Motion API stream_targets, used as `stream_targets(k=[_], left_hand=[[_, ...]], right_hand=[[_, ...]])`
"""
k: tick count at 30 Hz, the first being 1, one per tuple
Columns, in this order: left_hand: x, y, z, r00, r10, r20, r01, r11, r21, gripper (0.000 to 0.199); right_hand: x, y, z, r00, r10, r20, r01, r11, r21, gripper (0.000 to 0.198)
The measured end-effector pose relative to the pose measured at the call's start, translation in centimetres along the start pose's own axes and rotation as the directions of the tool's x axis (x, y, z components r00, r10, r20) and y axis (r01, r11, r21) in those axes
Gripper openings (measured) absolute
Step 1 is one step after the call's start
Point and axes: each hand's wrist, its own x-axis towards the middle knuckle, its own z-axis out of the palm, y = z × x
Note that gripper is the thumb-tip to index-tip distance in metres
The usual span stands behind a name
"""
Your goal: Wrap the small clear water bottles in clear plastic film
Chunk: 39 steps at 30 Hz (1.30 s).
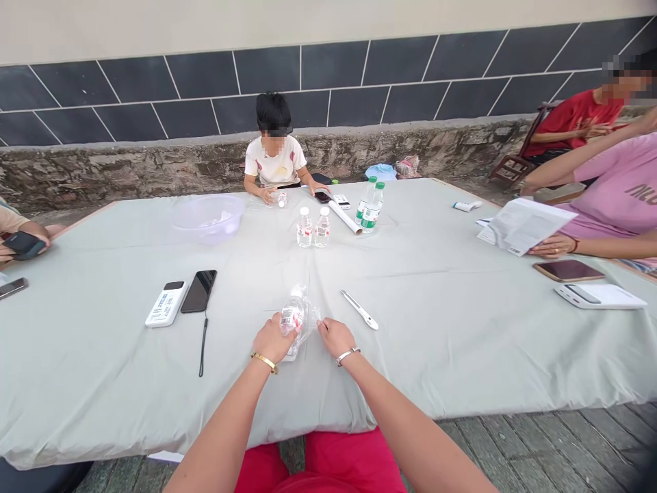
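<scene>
A small clear water bottle (293, 316) with a white cap and a red-and-white label lies tilted near the table's front edge. My left hand (273, 337) is wrapped round its lower left side. Thin clear plastic film (311, 316) hangs loosely about the bottle, on its right. The fingers of my right hand (335, 337) pinch the edge of that film. To the right of my right hand lies a white utility knife (360, 310) on the cloth. Two more small bottles, one left (304, 228) and one right (321, 228), stand upright farther back.
Left of my hands lie a white power bank (166, 304) and a black phone (199, 291) with a strap. Behind are a translucent purple basin (208, 219), two green-capped bottles (372, 205) and a white roll (345, 217). Other people sit around the cloth-covered table (436, 329), one holding papers (526, 224).
</scene>
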Motion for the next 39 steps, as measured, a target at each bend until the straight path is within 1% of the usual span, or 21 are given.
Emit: stream_targets(k=[2, 3, 4, 5, 6, 7, 8, 9, 11, 13, 16, 18, 20, 24, 27, 29, 31, 35, 37, 39], left_hand=[[-0.1, 0.5, 0.5, 1.0, 0.003, 0.01, -0.003, 1.0, 0.017, 0.062], [-0.1, 0.6, 0.7, 1.0, -0.002, 0.018, 0.001, 1.0, 0.009, 0.061], [-0.1, 0.7, 0.8, 1.0, -0.002, 0.028, 0.002, 1.0, -0.006, 0.061], [-0.1, 0.6, 0.8, 0.999, 0.005, 0.038, -0.005, 1.0, -0.022, 0.062], [-0.1, 0.5, 0.9, 0.999, 0.012, 0.042, -0.011, 0.999, -0.035, 0.064], [-0.1, 0.3, 0.9, 0.999, 0.017, 0.041, -0.016, 0.999, -0.044, 0.065], [0.0, 0.1, 0.9, 0.999, 0.022, 0.036, -0.02, 0.998, -0.053, 0.066], [0.0, -0.1, 1.0, 0.999, 0.028, 0.032, -0.026, 0.998, -0.064, 0.067], [0.1, -0.4, 1.2, 0.999, 0.035, 0.037, -0.031, 0.995, -0.094, 0.067], [0.2, -0.8, 1.3, 0.998, 0.036, 0.052, -0.029, 0.992, -0.126, 0.065], [0.5, -1.1, 1.4, 0.998, 0.029, 0.05, -0.022, 0.991, -0.133, 0.064], [0.6, -1.2, 1.1, 0.999, 0.021, 0.041, -0.016, 0.993, -0.118, 0.063], [0.6, -1.1, 0.8, 0.999, 0.007, 0.045, -0.001, 0.994, -0.112, 0.063], [0.6, -0.9, 0.2, 0.997, -0.005, 0.071, 0.013, 0.993, -0.115, 0.064], [0.7, -0.9, 0.1, 0.998, -0.026, 0.062, 0.032, 0.994, -0.103, 0.062], [0.9, -1.0, 0.1, 0.996, -0.056, 0.065, 0.063, 0.992, -0.111, 0.058], [0.9, -1.2, 0.0, 0.993, -0.076, 0.093, 0.088, 0.988, -0.125, 0.053], [0.7, -1.4, -0.8, 0.986, -0.086, 0.14, 0.099, 0.991, -0.092, 0.048], [0.4, -1.3, -1.5, 0.989, -0.1, 0.106, 0.103, 0.994, -0.023, 0.048], [0.0, -1.0, -2.0, 0.996, -0.08, 0.035, 0.077, 0.994, 0.074, 0.05]], right_hand=[[-0.7, 0.0, -0.4, 0.996, -0.011, -0.09, 0.014, 0.999, 0.032, 0.032], [-1.2, -0.1, -0.5, 0.987, -0.046, -0.151, 0.055, 0.997, 0.054, 0.03], [-1.6, -0.3, -0.6, 0.973, -0.117, -0.198, 0.133, 0.988, 0.072, 0.028], [-2.1, -0.5, -0.7, 0.951, -0.221, -0.218, 0.243, 0.967, 0.079, 0.027], [-2.5, -0.8, -0.6, 0.918, -0.341, -0.202, 0.362, 0.929, 0.075, 0.028], [-2.7, -1.0, -0.5, 0.88, -0.448, -0.157, 0.463, 0.884, 0.069, 0.032], [-2.9, -1.2, -0.3, 0.848, -0.521, -0.102, 0.528, 0.847, 0.064, 0.035], [-2.9, -1.4, 0.0, 0.831, -0.553, -0.052, 0.556, 0.829, 0.056, 0.038], [-2.7, -1.4, 0.6, 0.843, -0.538, 0.01, 0.538, 0.843, 0.032, 0.04], [-2.4, -1.1, 1.2, 0.851, -0.523, 0.057, 0.523, 0.852, 0.017, 0.038], [-2.1, -0.7, 1.6, 0.833, -0.542, 0.113, 0.546, 0.838, -0.007, 0.025], [-2.1, -0.7, 1.4, 0.823, -0.555, 0.122, 0.562, 0.827, -0.027, 0.022], [-2.1, -0.7, 1.1, 0.799, -0.588, 0.126, 0.597, 0.802, -0.036, 0.024], [-2.0, -0.5, 0.2, 0.733, -0.659, 0.17, 0.673, 0.739, -0.037, 0.026], [-1.7, 0.2, -0.1, 0.721, -0.663, 0.2, 0.686, 0.724, -0.071, 0.027], [-1.5, 0.8, -0.2, 0.728, -0.648, 0.225, 0.678, 0.729, -0.096, 0.028], [-1.3, 1.3, -0.2, 0.739, -0.627, 0.247, 0.665, 0.739, -0.113, 0.028], [-1.1, 1.6, -0.4, 0.783, -0.561, 0.268, 0.609, 0.78, -0.146, 0.027], [-1.0, 1.3, -0.7, 0.807, -0.519, 0.283, 0.574, 0.803, -0.164, 0.023], [-0.9, 0.9, -1.0, 0.843, -0.453, 0.29, 0.511, 0.843, -0.167, 0.02]])
